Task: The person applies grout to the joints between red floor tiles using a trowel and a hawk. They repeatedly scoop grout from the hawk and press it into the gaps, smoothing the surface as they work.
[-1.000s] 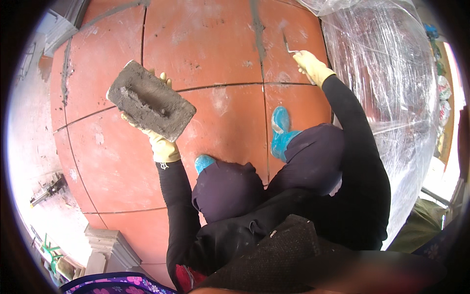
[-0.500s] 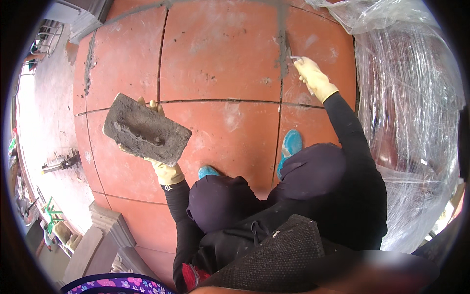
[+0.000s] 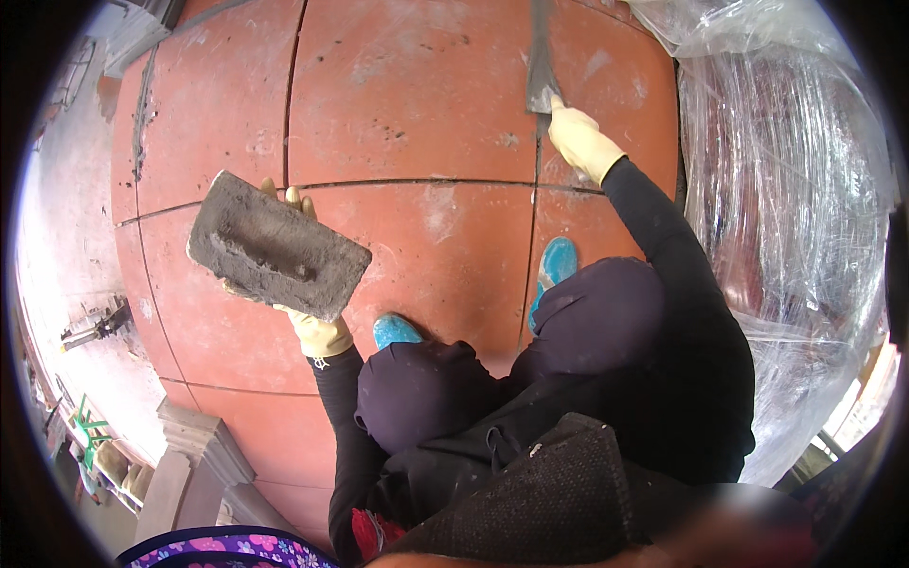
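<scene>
My left hand [image 3: 317, 331], in a pale yellow rubber glove, grips a rectangular mortar board [image 3: 331, 275] from below, fingertips curling over its far edge. A lump of wet grey mortar [image 3: 256, 248] lies along the middle of the board. At the far right, my gloved right hand [image 3: 584, 140] is closed round a small trowel [image 3: 542, 97], whose blade lies flat on a joint between red floor tiles. Grey mortar [image 3: 541, 43] fills that joint beyond the blade. The trowel's handle is hidden in my fist.
Large red tiles [image 3: 407, 95] with dark open joints cover the floor. My blue shoes [image 3: 559, 260] rest on them. Clear plastic wrap [image 3: 776, 189] covers a bulky stack on the right. Stepped grey mouldings [image 3: 194, 440] stand at lower left; a dark tool [image 3: 99, 327] lies on pale floor.
My right hand has moved slightly left and nearer, bringing the trowel blade onto the joint, where the mortar now looks smoother. My left hand still holds the board in nearly the same place.
</scene>
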{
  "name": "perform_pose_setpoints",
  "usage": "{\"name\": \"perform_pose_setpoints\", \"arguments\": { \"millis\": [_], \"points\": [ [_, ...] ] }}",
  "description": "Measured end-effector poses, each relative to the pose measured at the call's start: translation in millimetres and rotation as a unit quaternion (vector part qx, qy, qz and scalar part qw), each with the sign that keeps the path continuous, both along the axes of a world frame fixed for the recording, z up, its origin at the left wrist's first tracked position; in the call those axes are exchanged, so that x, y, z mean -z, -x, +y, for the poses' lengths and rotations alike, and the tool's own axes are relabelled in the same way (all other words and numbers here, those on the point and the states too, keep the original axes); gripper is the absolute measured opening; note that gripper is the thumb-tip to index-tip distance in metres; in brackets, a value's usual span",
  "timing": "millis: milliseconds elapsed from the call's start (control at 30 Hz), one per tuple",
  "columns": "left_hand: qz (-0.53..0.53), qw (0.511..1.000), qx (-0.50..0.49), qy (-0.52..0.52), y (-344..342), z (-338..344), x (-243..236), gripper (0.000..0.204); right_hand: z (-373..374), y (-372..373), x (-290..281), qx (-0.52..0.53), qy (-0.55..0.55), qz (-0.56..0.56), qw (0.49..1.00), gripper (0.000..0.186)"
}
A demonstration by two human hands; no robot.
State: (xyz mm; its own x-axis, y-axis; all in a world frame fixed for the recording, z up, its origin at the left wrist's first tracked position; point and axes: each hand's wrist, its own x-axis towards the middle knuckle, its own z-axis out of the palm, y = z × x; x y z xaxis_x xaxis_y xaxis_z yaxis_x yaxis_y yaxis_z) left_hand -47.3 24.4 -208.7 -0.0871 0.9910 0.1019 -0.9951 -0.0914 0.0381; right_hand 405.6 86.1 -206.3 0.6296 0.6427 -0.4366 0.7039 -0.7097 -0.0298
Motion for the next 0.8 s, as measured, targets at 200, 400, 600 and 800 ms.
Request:
{"name": "perform_pose_setpoints", "arguments": {
  "millis": [200,400,600,800],
  "points": [
    [0.081,0.991,-0.034,0.099,6,-1,1,0.11,-40,3,-2,-0.015,0.078,-0.003,0.997,0.064],
    [0.079,0.99,-0.035,0.115,12,-1,7,0.113,-33,-9,-20,-0.103,0.04,-0.056,0.992,0.064],
    [0.083,0.991,-0.03,0.102,15,-1,10,0.116,-18,-9,-11,-0.114,0.08,-0.089,0.986,0.058],
    [0.032,0.996,-0.019,0.078,15,-3,10,0.115,-61,-17,-6,-0.136,0.125,-0.108,0.977,0.065]
  ]
}}
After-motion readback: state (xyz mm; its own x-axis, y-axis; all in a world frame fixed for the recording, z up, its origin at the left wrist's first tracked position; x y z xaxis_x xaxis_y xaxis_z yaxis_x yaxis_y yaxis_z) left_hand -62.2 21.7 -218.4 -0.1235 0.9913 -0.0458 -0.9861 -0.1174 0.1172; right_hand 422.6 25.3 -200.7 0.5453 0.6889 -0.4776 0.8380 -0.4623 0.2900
